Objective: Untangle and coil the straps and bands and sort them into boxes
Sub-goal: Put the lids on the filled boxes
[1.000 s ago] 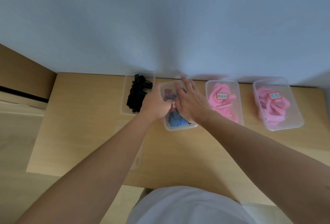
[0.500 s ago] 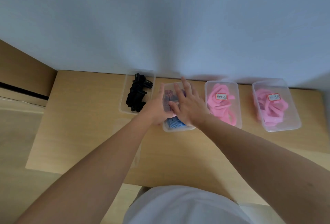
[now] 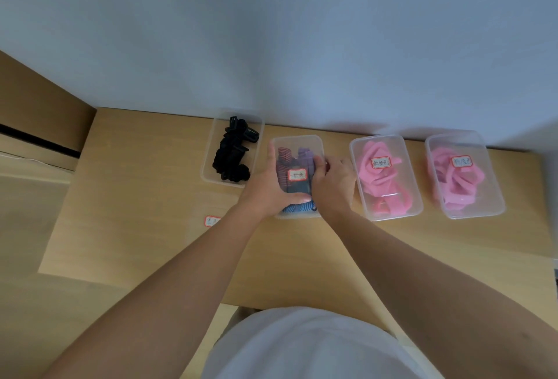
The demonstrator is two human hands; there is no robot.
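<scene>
Nearest your body, a white shirt (image 3: 317, 348) fills the bottom edge. Both bare forearms run forward from it over the wooden table (image 3: 145, 197) and converge on one box.

Left hand (image 3: 268, 191): spread over the near-left corner of the striped-band box (image 3: 297, 138). The thumb lies straight across the near end of the lid (image 3: 290, 143) and one finger lies straight along the left wall. It presses rather than clasps. The thumb tip sits just beside your other hand.

Right hand (image 3: 333, 182): fingers bent, tips hooked over the right rim of the lid, clamped on that box.

Contents: striped bands (image 3: 283, 158) in red, purple and blue, packed under the lid (number cannot be told).

Boxes counted: four, clear plastic, in one row at the far edge of the table.
- First from your left is the black-strap box (image 3: 208, 167), holding one bundle of black straps (image 3: 231, 155).
- Second is the box under your hands.
- The third box (image 3: 389, 215) and fourth box (image 3: 471, 212) each hold a heap of pink bands (image 3: 374, 179).

Labels counted: four white, red-edged tags.
- One is on the striped-band box (image 3: 297, 175), one on the third (image 3: 381, 163) and one on the fourth (image 3: 462, 162).
- The last lies on the table beside your left forearm (image 3: 212, 221).
- The writing is too small to read.

Beyond the row stands a plain pale wall (image 3: 271, 46).
</scene>
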